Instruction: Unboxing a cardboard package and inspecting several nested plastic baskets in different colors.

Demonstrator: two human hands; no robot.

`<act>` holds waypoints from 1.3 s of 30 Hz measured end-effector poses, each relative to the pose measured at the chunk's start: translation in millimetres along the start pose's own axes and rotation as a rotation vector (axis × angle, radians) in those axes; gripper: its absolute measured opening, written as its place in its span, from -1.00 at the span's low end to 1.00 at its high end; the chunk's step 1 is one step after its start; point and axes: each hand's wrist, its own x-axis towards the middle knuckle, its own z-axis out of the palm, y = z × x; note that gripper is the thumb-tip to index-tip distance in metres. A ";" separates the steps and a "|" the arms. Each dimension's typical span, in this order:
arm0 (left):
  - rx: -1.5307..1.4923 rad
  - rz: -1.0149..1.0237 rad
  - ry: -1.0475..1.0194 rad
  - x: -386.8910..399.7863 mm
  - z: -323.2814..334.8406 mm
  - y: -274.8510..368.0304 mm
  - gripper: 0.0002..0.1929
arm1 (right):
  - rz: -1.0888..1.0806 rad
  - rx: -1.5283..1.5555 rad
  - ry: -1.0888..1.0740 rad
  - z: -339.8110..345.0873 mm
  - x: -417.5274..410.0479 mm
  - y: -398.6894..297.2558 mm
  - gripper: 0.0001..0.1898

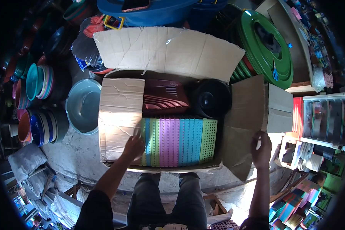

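Note:
A large open cardboard box (pixel 172 169) stands before me with its flaps spread. Packed inside are a row of green, purple and blue perforated plastic baskets (pixel 169 142), a maroon ribbed plastic item (pixel 165 96) and a round black plastic container (pixel 212 97). My left hand (pixel 134 146) is at the edge of the left cardboard flap (pixel 118 120), beside the baskets; its fingertips are in shadow, so its grip is unclear. My right hand (pixel 260 148) has its fingers curled at the outer edge of the right flap (pixel 244 120); whether it pinches the cardboard is hard to see.
A pale grey basin (pixel 83 106) stands left of the box, near stacked coloured basins (pixel 41 83). Blue scissors (pixel 275 73) lie on a green lid (pixel 284 60) at the upper right. A phone (pixel 135 4) rests on a blue tub (pixel 161 17) beyond the box.

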 end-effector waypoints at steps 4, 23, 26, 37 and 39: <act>-0.122 0.007 0.141 -11.3 -28.2 11.3 -0.79 | 0.075 -0.252 -0.076 -13.8 -5.6 23.5 -0.56; -0.629 -1.081 0.140 -198.3 7.1 -133.3 -0.17 | 0.363 -0.615 -0.020 66.4 -37.8 -16.7 0.00; -0.583 -1.056 0.088 -156.5 33.8 -101.9 -0.09 | 0.357 -0.648 -0.002 66.5 -39.8 -11.3 0.02; -0.326 -0.752 0.331 -117.6 37.6 -33.2 -0.22 | 0.215 0.012 -0.456 160.2 -89.3 -34.5 0.01; -0.547 -0.827 0.376 -96.0 53.0 -30.1 -0.23 | 0.298 0.133 -0.430 205.7 -90.2 -2.4 0.00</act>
